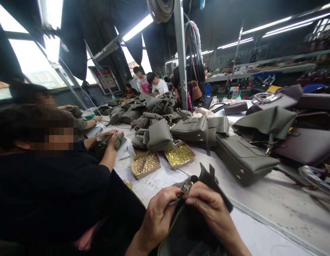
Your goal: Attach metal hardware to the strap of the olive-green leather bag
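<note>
A dark olive-grey bag (193, 227) is right in front of me, its opening towards me and its lower part cut off by the frame. My left hand (162, 209) pinches the bag's upper edge from the left. On the other side my right hand (207, 202) has its thumb and fingers closed on the same edge. Between the fingertips sits a shiny metal buckle (186, 187), at the bag's rim. A strap end sticks up behind my right hand. Beyond the bag stand a box of gold-coloured small fittings (146, 163) and a box of yellowish fittings (180, 155).
Olive-grey bags (242, 156) lie on the white table (266, 199) to the right, with a dark purple bag (308, 142) beyond. More bags are heaped at the far middle. Close on my left a co-worker (60, 188) handles a bag. A metal post (180, 53) rises behind the heap.
</note>
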`<move>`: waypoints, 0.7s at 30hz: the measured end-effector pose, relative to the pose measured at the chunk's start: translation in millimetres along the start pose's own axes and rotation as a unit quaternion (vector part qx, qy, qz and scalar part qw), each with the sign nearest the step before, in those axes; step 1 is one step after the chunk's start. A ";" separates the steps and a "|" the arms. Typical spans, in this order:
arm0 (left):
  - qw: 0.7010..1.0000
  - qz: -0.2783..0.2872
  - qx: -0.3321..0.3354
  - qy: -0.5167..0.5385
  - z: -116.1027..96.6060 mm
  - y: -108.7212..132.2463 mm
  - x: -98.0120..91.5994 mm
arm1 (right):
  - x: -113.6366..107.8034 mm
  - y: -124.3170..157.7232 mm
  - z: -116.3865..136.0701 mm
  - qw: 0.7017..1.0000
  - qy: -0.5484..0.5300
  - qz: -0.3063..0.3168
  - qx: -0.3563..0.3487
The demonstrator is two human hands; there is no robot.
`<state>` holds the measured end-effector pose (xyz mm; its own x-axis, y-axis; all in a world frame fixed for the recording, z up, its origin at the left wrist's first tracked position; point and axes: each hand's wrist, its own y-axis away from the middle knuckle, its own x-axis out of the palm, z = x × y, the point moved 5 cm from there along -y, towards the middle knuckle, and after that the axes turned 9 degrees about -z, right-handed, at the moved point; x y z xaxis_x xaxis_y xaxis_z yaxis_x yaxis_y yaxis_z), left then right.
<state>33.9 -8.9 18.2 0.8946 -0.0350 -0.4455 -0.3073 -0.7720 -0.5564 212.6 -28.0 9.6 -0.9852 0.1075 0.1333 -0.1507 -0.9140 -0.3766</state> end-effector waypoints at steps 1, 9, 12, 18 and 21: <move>0.999 0.005 -0.032 0.004 0.9 0.0 1.2 | -2.1 0.3 -1.4 1.000 -0.015 -0.014 0.007; 0.980 -0.126 -0.153 0.003 3.0 11.2 -7.6 | 5.0 -4.4 -13.8 0.995 -0.043 -0.047 0.078; 0.994 -0.110 0.012 0.008 -20.4 16.4 -11.0 | 20.7 -5.1 -21.5 0.993 -0.044 -0.013 0.106; 0.993 0.040 -0.052 0.096 -26.3 3.3 -1.2 | 18.5 -5.8 -20.3 0.991 -0.065 -0.064 0.103; 0.966 0.109 -0.208 0.104 -12.7 -7.9 10.8 | 1.4 -1.3 -15.3 0.985 -0.062 -0.131 0.095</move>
<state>50.2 -11.2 26.7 0.8825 -0.3193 -0.3453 -0.3778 -0.9186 -0.1161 210.2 -20.6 -3.7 -0.8951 0.3120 0.3184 -0.3695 -0.9189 -0.1383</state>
